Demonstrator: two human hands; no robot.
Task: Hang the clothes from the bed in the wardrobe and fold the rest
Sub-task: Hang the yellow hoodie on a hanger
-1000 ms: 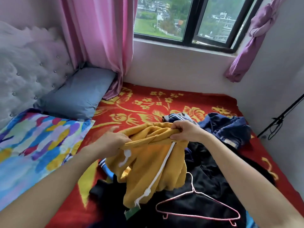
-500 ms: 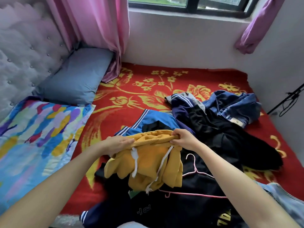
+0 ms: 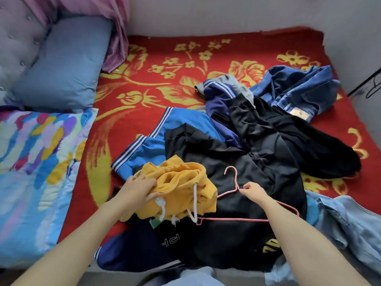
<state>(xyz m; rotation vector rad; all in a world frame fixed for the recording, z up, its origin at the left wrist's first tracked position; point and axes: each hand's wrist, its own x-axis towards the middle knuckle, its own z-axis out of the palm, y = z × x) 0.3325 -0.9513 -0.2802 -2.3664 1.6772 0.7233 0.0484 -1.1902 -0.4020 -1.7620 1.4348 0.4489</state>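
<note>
A yellow hoodie (image 3: 181,188) with white drawstrings lies bunched on the clothes pile at the bed's near edge. My left hand (image 3: 140,189) grips its left side. My right hand (image 3: 254,189) pinches the neck of a pink wire hanger (image 3: 231,218), which lies on a black garment (image 3: 237,162). Around them lie a blue striped jacket (image 3: 181,124), a navy striped top (image 3: 218,96), dark blue jeans (image 3: 292,87), black trousers (image 3: 305,137) and light blue jeans (image 3: 350,223).
The bed has a red blanket with yellow flowers (image 3: 165,65). A grey-blue pillow (image 3: 61,67) and a multicoloured quilt (image 3: 37,168) lie at the left by the tufted headboard (image 3: 16,40). A pink curtain (image 3: 115,27) hangs at the back wall.
The hoodie has come down onto the pile. My right hand has let go of it and taken the hanger's neck. The view has tilted down, so the window is out of sight.
</note>
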